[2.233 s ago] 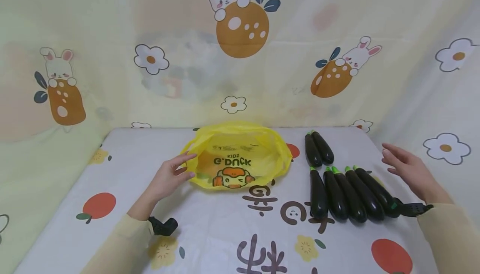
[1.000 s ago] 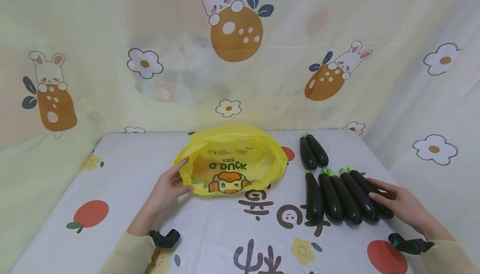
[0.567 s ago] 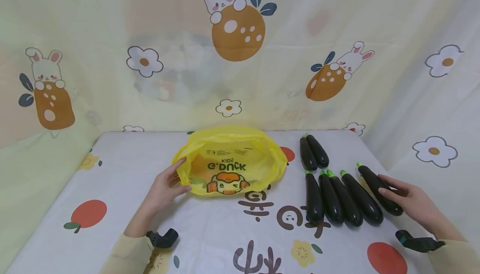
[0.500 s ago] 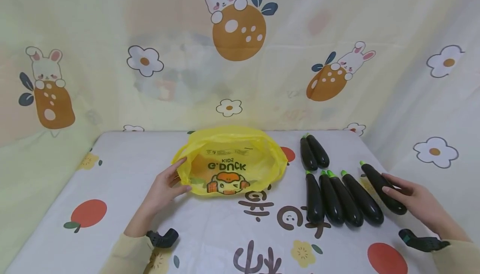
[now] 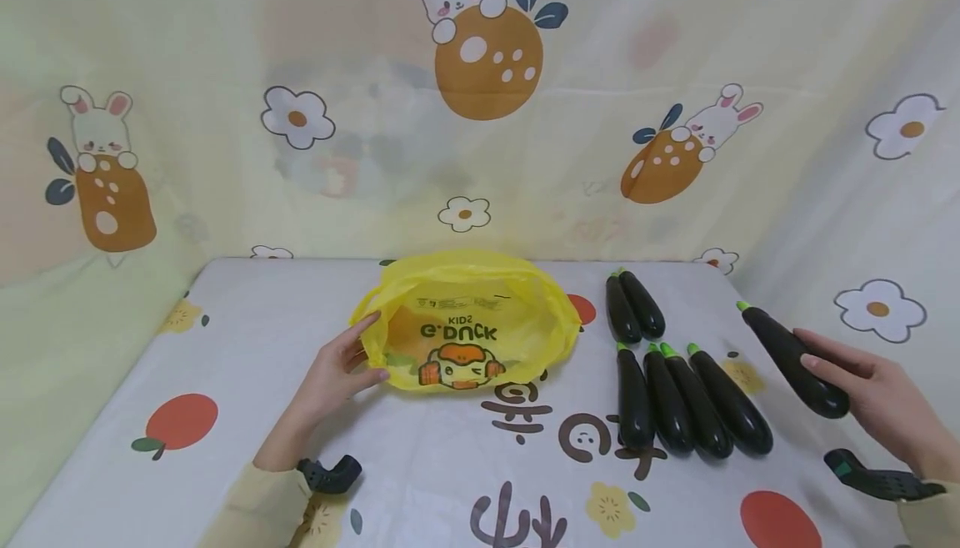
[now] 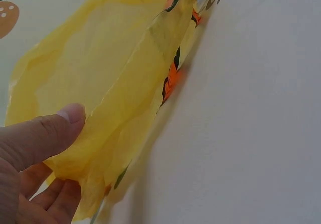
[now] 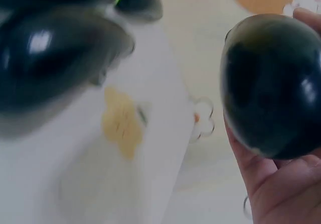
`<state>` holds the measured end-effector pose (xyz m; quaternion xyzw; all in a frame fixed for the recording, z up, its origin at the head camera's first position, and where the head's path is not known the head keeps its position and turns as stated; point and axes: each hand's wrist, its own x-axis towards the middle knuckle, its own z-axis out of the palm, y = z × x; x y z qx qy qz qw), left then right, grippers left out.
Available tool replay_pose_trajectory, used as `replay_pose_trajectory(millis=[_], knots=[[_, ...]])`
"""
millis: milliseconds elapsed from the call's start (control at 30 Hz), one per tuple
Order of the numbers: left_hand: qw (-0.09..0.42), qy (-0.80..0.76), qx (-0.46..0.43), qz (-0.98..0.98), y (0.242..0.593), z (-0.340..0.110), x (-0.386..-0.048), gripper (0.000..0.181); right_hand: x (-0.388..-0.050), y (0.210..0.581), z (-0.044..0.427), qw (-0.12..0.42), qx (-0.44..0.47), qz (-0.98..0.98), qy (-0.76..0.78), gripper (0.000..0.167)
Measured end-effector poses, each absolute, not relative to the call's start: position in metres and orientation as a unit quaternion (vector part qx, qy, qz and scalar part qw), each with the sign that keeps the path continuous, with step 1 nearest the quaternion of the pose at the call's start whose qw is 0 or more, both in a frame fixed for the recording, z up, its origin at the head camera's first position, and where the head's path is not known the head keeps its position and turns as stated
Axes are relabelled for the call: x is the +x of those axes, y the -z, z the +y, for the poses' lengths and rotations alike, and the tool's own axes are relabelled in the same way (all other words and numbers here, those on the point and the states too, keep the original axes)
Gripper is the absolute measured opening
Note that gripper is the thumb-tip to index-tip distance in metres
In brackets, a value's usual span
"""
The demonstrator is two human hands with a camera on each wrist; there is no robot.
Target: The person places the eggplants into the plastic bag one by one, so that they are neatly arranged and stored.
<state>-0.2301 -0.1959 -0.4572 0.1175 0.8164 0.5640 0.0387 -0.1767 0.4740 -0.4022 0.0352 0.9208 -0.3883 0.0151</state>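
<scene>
A yellow plastic bag (image 5: 465, 323) with a duck print stands on the table, its mouth gaping toward me. At its left edge my left hand (image 5: 337, 373) holds the film; in the left wrist view the thumb (image 6: 55, 131) lies on the bag (image 6: 115, 78) and the other fingers sit beneath. My right hand (image 5: 877, 385) grips a dark, glossy eggplant (image 5: 787, 356) with a green stem end, raised off the table at the right. Close up in the right wrist view, the eggplant's rounded end (image 7: 271, 88) hides part of the palm.
Several eggplants (image 5: 678, 406) lie in a row right of the bag, stem ends pointing away. Two more eggplants (image 5: 633, 306) lie behind them. A printed cloth covers the table (image 5: 420, 465), and a patterned curtain (image 5: 360, 181) hangs behind it.
My right hand came down to the rightmost eggplant of the row, took hold of it and lifted it up and to the right. My left hand stays at the bag's left edge.
</scene>
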Motion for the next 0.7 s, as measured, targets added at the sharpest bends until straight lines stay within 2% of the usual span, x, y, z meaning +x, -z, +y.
replay_pose_trajectory(millis=[233, 333, 600, 700], knots=[[0.036, -0.57, 0.118, 0.813, 0.459, -0.196, -0.231, 0.087, -0.185, 0.375, 0.437, 0.004, -0.045, 0.872, 0.488, 0.054], [0.036, -0.57, 0.118, 0.812, 0.458, -0.195, -0.23, 0.087, -0.19, 0.363, 0.416, 0.016, -0.073, 0.855, 0.513, 0.051], [0.037, -0.569, 0.115, 0.813, 0.459, -0.194, -0.231, 0.087, -0.205, 0.336, 0.338, 0.018, -0.148, 0.887, 0.437, 0.047], [0.036, -0.57, 0.119, 0.812, 0.458, -0.193, -0.231, 0.087, -0.211, 0.331, 0.304, 0.035, -0.163, 0.889, 0.428, 0.046]])
